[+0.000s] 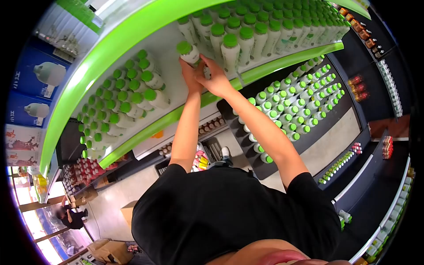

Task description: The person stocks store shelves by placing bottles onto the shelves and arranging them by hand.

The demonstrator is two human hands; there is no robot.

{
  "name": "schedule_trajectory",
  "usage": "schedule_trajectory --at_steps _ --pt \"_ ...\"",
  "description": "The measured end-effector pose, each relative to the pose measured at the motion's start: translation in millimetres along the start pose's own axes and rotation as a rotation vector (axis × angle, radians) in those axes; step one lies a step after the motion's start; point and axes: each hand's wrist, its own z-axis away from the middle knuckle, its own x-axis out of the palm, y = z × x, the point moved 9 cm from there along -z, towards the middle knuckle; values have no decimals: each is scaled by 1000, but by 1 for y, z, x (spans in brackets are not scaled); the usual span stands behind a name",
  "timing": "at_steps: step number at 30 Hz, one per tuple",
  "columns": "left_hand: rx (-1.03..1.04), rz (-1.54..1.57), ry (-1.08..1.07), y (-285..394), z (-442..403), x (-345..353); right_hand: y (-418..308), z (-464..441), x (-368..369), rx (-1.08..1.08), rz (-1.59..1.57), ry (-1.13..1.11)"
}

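Both my arms reach up to a white shelf (170, 44) with bright green edging. My left hand (190, 76) is wrapped around the lower part of a white bottle (190, 54) with a green cap, which tilts over the shelf. Against the bottle's other side my right hand (216, 78) is curled, its fingers meeting the left hand's. The bottle's base is hidden behind the hands. To the right stand tight rows of the same white bottles (230, 55). On the left is another group of green-capped bottles (155, 97).
Below the shelf on the right, a dark display table (247, 148) holds many more green-capped bottles (287, 108). Blue cartons (37, 73) stack at far left. Cardboard boxes (112, 251) sit at lower left, and another person (73, 216) is in the distance. Dark shelves line the right.
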Motion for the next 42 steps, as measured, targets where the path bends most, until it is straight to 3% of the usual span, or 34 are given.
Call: schedule_trajectory --at_steps 2,5,7,9,10,11,15,17,18,19,20,21,23,26,28,30,32,34,35,36,37,38,39,41,42 --pt "-15 47 -54 15 -15 5 16 -17 5 33 54 35" --pt "54 -124 -15 -1 -41 15 19 -18 3 38 70 71" --pt "138 -138 35 -9 -54 16 13 1 -1 57 37 47" --pt "200 -146 51 -13 -61 24 8 38 -10 212 13 28" --pt "219 -151 42 -17 -65 25 5 60 -16 151 25 71" --pt "237 -154 32 -22 -70 27 6 86 -22 92 40 114" --pt "288 -170 55 -30 -74 32 41 217 -50 315 4 123" --pt "312 -229 69 -25 -75 31 54 288 -77 321 71 255" --pt "304 -59 38 -45 -83 31 75 329 -90 430 32 328" --pt "292 112 4 -65 -87 37 94 374 -105 537 -10 406" --pt "121 77 22 -72 -78 36 103 419 -120 625 68 474" --pt "-35 36 33 -67 -60 22 111 460 -133 707 137 550" --pt "7 17 109 -24 -15 0 126 531 -148 862 79 723" --pt "-52 125 211 23 63 -2 127 596 -159 871 59 930" --pt "154 104 90 37 110 26 149 639 -158 980 75 1033" --pt "101 407 -92 66 167 63 177 681 -138 1128 63 1064" --pt "-21 511 -279 99 222 87 214 705 -103 1310 12 734" --pt "76 630 -527 136 282 112 273 745 -60 1353 -59 261" --pt "121 742 -716 158 316 127 272 749 -62 1355 53 191" --pt "112 687 -1037 151 359 153 264 752 -69 1357 166 120" --pt "-22 607 -1397 157 407 176 255 757 -78 1359 278 46" --pt "-169 500 -1749 159 456 188 255 770 -91 1390 305 97" --pt "12 322 -2031 155 495 189 251 777 -108 1350 411 200" --pt "467 41 -2498 131 561 175 229 795 -137 1389 210 472" --pt "517 -63 -2488 123 580 178 211 799 -153 1334 156 598"
